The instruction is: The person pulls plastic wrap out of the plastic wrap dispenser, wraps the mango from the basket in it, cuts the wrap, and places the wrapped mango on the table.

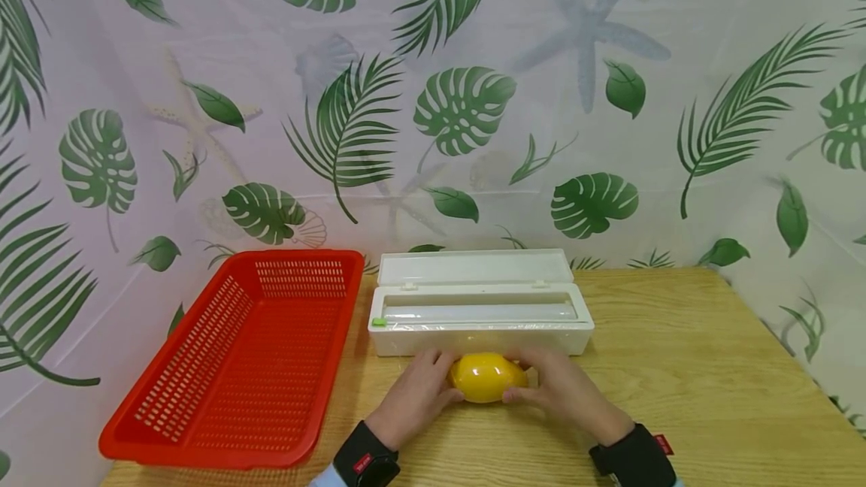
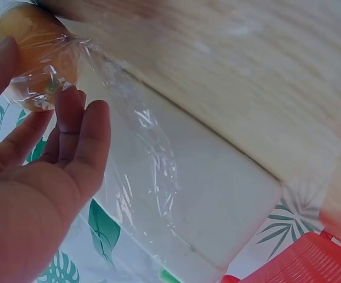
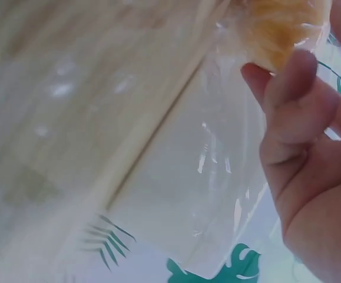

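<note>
At the frame's lower centre, the left hand point(image 1: 418, 394) and right hand point(image 1: 567, 388), fingers partly curled, grip opposite ends of a film-covered yellow fruit point(image 1: 483, 377). A white cling-film dispenser point(image 1: 419, 343) appears just above.

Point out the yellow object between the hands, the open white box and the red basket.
Yellow object point(image 1: 485, 379): head view, middle of its camera-facing surface.
White box point(image 1: 476, 343): head view, its front wall.
Red basket point(image 1: 260, 370): head view, the bare bottom inside.
</note>
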A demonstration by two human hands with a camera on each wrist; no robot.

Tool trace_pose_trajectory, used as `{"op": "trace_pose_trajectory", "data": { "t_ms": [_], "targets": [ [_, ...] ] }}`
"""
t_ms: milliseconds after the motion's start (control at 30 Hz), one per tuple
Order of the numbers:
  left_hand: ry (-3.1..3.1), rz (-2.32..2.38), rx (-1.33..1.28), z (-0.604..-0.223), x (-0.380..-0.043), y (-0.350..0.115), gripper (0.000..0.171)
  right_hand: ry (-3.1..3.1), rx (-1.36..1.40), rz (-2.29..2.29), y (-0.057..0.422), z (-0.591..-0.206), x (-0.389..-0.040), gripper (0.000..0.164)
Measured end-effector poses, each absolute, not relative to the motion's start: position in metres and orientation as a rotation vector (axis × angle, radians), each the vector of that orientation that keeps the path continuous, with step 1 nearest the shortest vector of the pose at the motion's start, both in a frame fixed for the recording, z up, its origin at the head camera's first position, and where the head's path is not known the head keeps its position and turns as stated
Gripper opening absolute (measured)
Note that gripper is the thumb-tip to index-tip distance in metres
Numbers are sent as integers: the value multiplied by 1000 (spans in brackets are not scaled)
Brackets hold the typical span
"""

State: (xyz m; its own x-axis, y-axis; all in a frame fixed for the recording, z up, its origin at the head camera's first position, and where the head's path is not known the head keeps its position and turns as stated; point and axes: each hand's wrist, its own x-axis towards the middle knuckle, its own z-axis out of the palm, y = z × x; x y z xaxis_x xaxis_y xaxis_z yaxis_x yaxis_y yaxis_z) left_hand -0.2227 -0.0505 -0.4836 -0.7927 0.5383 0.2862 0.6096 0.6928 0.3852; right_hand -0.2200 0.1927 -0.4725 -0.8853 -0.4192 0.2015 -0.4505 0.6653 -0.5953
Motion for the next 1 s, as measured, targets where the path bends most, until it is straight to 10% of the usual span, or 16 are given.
{"op": "trace_pose_trajectory", "data": {
  "t_ms": [1000],
  "targets": [
    [-2774, -355, -900, -487, -221, -40, 51, -2892, 620, 875, 187, -476, -217, 50]
  ]
}}
